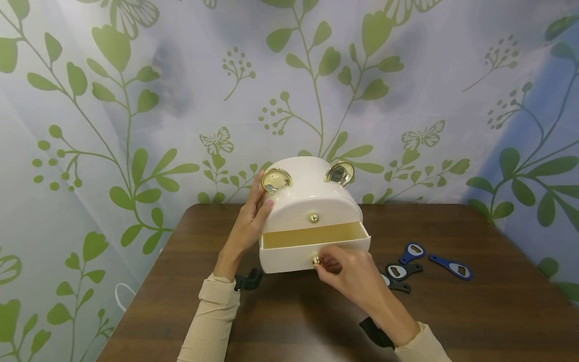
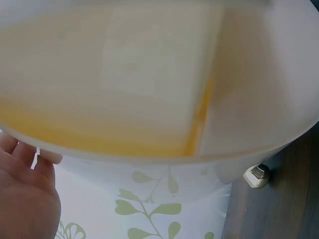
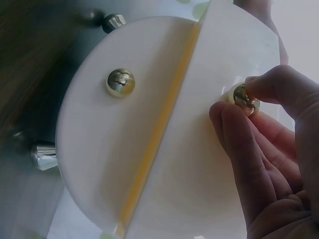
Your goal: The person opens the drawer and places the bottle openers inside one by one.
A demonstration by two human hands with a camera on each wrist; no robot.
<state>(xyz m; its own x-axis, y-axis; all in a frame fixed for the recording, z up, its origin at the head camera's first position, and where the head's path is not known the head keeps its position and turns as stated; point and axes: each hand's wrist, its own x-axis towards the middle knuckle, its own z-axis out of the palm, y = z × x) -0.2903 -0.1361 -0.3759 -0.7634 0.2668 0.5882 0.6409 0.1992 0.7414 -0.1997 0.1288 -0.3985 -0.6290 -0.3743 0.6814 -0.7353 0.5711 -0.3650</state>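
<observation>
A white, round-topped drawer box (image 1: 303, 173) with two gold ears is in the middle of the head view. Its lower drawer (image 1: 282, 259) is pulled part way out, showing a yellowish inside. My left hand (image 1: 246, 223) holds the box by its left side, thumb on the front edge and fingers round behind. With thumb and fingertips, my right hand (image 1: 350, 274) pinches the lower drawer's round gold knob (image 3: 246, 99). Another gold knob (image 3: 120, 83) sits on the front above the drawer. The left wrist view looks closely at the box's pale surfaces, with the left fingers at its rim.
Several bottle openers lie right of the box on the brown wooden table (image 1: 497, 311): a blue one (image 1: 452, 267), another blue one (image 1: 412, 251), and black ones (image 1: 400, 271) overlapping beside the right hand. A leaf-patterned cloth (image 1: 289, 75) hangs behind the table.
</observation>
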